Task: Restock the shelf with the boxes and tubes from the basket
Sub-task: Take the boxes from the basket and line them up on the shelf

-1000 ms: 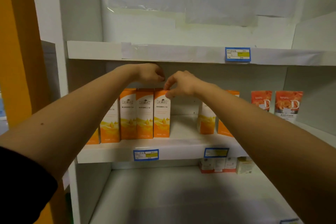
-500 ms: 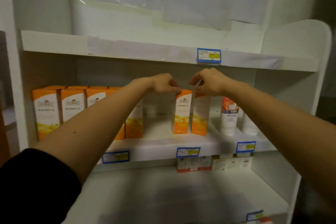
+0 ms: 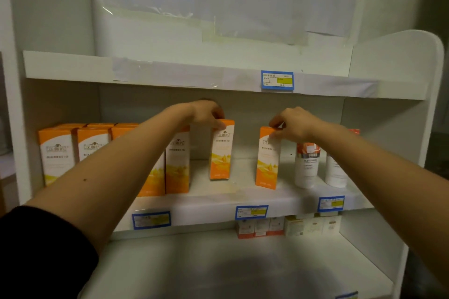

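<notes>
Nearest the camera, both forearms reach up and forward from the bottom corners, the left one in a dark sleeve [image 3: 36, 250] pushed above the elbow. The lower shelf [image 3: 218, 274] below them lies bare in front, with a few small cartons [image 3: 260, 227] at its back.

On the middle shelf [image 3: 243, 206], the left hand [image 3: 206, 114] is pinched on the top of an orange box [image 3: 221, 150], wrist bent down over it. The right hand [image 3: 291, 124] is pinched on the top corner of a second orange box [image 3: 267, 158], which leans slightly. Both boxes stand on the shelf, well apart from each other.

The risk, as I judge it: tall, narrow cartons gripped only at the top tip easily. A sideways nudge from the right could knock the white tubes [image 3: 307, 165] just beside it; the left forearm crosses close over the row of orange boxes [image 3: 92, 148] and could drag some forward off the edge. The basket is not in view.
</notes>
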Motion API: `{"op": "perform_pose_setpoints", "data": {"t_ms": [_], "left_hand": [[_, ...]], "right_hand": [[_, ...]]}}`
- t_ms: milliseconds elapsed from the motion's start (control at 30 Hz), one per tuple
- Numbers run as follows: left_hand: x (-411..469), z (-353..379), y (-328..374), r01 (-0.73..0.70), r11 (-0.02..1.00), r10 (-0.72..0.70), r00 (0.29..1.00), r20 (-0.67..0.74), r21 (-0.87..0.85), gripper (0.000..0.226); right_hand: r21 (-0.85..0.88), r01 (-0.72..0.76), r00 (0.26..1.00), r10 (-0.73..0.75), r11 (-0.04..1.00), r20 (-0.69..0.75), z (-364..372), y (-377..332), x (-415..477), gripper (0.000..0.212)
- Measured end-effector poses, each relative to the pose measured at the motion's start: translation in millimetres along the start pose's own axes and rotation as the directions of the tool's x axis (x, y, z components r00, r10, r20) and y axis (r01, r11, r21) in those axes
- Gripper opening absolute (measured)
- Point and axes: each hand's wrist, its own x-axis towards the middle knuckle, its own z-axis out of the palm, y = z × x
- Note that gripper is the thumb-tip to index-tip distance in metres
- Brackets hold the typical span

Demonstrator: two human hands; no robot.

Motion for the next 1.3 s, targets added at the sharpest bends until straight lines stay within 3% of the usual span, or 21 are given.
{"op": "perform_pose_setpoints", "data": {"t_ms": [433,800,1300], "left_hand": [[-12,-4,-34,0.192,0.981,-0.192,0.978,0.076,0.007,0.037],[-27,-9,-36,0.148,0.988,-0.148,0.989,0.005,-0.043,0.039],[-46,-19,-45,0.111,0.994,-0.111,0.992,-0.064,-0.007,0.035]], "right_hand": [[-0.011,0.061,0.998,-0.061,0.998,-0.012,-1,-9,2,0.034],[0.245,0.294,0.954,-0.301,0.924,-0.012,5,-74,16,0.033],[0.334,0.304,0.951,-0.305,0.892,-0.051,22,-105,23,0.035]]}}
